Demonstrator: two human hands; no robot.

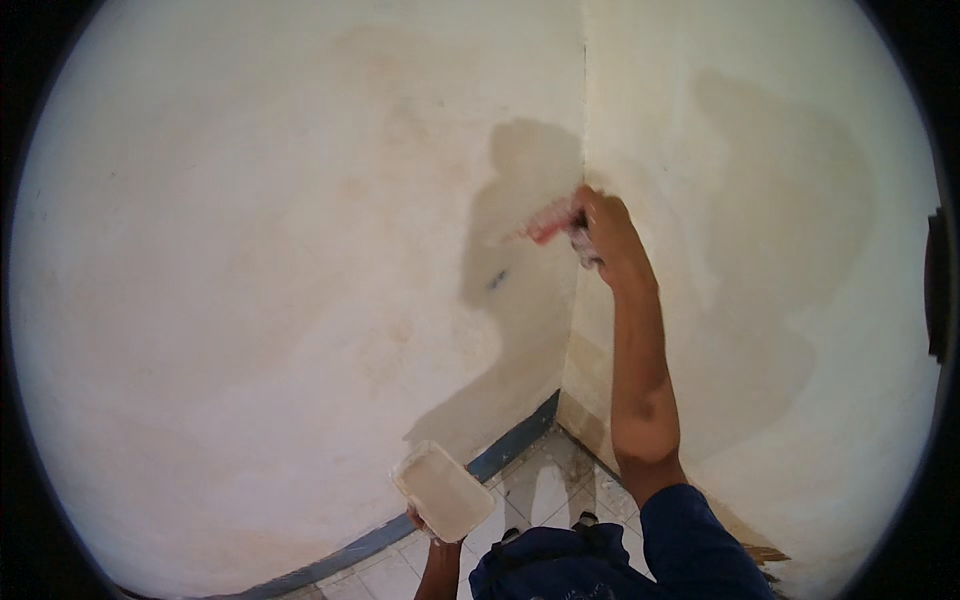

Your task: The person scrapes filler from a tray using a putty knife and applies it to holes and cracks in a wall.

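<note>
My right hand is raised at the inner corner of the two walls, its fingers closed round a red scraper. Motion smears the scraper's edge, which points left toward the left wall; whether it touches the wall I cannot tell. Something whitish shows beneath the fingers, too blurred to name. Low in front of me, my left hand grips a shallow rectangular off-white tub by its left side, mostly hidden behind it. The tub's inside has a pale beige look.
The right wall meets the left one just behind my right hand. A blue-grey skirting strip runs along the left wall's foot. Below lie pale floor tiles with white smudges. A dark object sits at the far right edge.
</note>
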